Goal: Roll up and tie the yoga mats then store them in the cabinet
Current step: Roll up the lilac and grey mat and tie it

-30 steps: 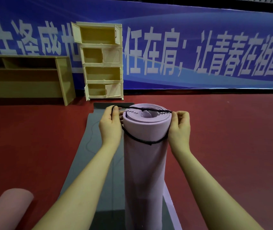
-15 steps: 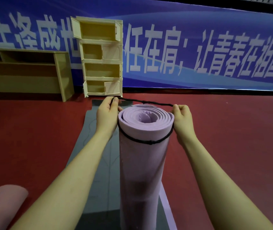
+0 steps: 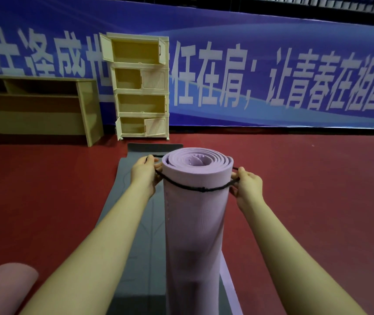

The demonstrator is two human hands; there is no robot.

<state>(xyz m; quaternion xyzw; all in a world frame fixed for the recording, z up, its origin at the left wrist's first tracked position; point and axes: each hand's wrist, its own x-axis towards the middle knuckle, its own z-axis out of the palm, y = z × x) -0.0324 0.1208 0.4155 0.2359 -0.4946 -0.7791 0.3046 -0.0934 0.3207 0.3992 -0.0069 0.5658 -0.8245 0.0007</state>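
We hold a rolled lilac yoga mat (image 3: pixel 196 223) upright in front of us, its spiral end facing up, standing over a grey yoga mat (image 3: pixel 136 246) that lies flat on the red floor (image 3: pixel 318 201). A black cord (image 3: pixel 195 188) loops around the roll just below its top edge, with a knot at the front. Our left hand (image 3: pixel 144 175) pinches the cord at the left side of the roll, fingers curled around it, and our right hand (image 3: pixel 247 186) grips the cord at the right side the same way; both hands touch the roll. Another rolled mat, pink (image 3: pixel 6 285), lies on the floor at the lower left, well apart from us. Beyond the far end of the grey mat stands a cream four-tier cabinet (image 3: pixel 140 87) with several doors open, just beside a low wooden desk (image 3: pixel 40 105) on its left. Both stand against a blue banner (image 3: pixel 272 64) with large white Chinese characters.
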